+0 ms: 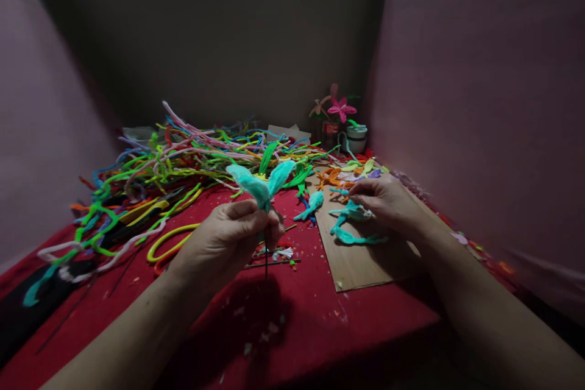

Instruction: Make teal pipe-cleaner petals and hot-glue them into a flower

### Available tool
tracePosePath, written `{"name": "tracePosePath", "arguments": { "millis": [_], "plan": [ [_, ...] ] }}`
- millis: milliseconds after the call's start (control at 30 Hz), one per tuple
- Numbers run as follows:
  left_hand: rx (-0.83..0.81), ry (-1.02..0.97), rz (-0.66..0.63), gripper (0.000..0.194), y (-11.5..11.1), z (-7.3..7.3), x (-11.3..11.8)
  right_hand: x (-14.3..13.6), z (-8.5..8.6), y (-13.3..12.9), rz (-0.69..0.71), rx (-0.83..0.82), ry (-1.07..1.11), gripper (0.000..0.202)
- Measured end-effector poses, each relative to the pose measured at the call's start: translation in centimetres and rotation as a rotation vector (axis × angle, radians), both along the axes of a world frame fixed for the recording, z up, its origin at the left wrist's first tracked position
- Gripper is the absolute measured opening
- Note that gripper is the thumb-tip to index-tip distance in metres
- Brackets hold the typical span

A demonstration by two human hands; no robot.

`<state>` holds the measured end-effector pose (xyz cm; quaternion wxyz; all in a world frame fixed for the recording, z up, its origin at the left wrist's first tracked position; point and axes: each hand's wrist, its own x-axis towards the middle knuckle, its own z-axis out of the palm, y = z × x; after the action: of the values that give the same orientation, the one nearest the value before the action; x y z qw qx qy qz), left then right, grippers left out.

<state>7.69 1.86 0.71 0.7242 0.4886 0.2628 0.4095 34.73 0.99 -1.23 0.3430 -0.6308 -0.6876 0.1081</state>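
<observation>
Closed around its stem, my left hand (240, 228) holds up a turquoise fuzzy flower (261, 185) with petals spread upward, and a thin dark wire extends below the fingers. My right hand (381, 200) is over a piece of brown cardboard (354, 265), its fingers pinched together at the turquoise petal pieces (350, 213). Whether a piece is between those fingertips is hard to make out. A separate turquoise petal (315, 202) lies at the cardboard's left edge.
A large heap of colourful pipe cleaners (183, 152) covers the back left of the red cloth (306, 323). Orange pieces (329, 178) lie at the cardboard's far end. Behind them stand a pink flower (342, 109) and a white jar (356, 138). Small scraps dot the cloth.
</observation>
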Motion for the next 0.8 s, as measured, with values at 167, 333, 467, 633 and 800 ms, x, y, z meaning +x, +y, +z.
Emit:
{"name": "tracePosePath", "arguments": {
  "millis": [167, 333, 467, 633, 800],
  "plan": [
    [0.007, 0.002, 0.014, 0.012, -0.1, 0.1, -0.1, 0.1, -0.4, 0.2, -0.022, 0.114, 0.09, 0.014],
    [-0.004, -0.006, 0.034, 0.012, 0.0, 0.0, 0.0, -0.4, 0.0, -0.4, -0.15, 0.269, 0.217, 0.021],
    [-0.011, 0.0, 0.037, 0.014, 0.1, 0.1, 0.2, -0.8, 0.3, -1.2, -0.195, 0.385, 0.344, 0.028],
    [0.006, -0.004, 0.01, 0.01, 0.1, 0.0, 0.1, -2.2, -0.6, -0.8, -0.029, 0.328, 0.246, 0.021],
    [0.018, -0.009, -0.002, 0.013, 0.3, -0.4, -0.1, -4.5, -0.5, 1.3, 0.251, 0.208, -0.336, 0.025]
  ]
}}
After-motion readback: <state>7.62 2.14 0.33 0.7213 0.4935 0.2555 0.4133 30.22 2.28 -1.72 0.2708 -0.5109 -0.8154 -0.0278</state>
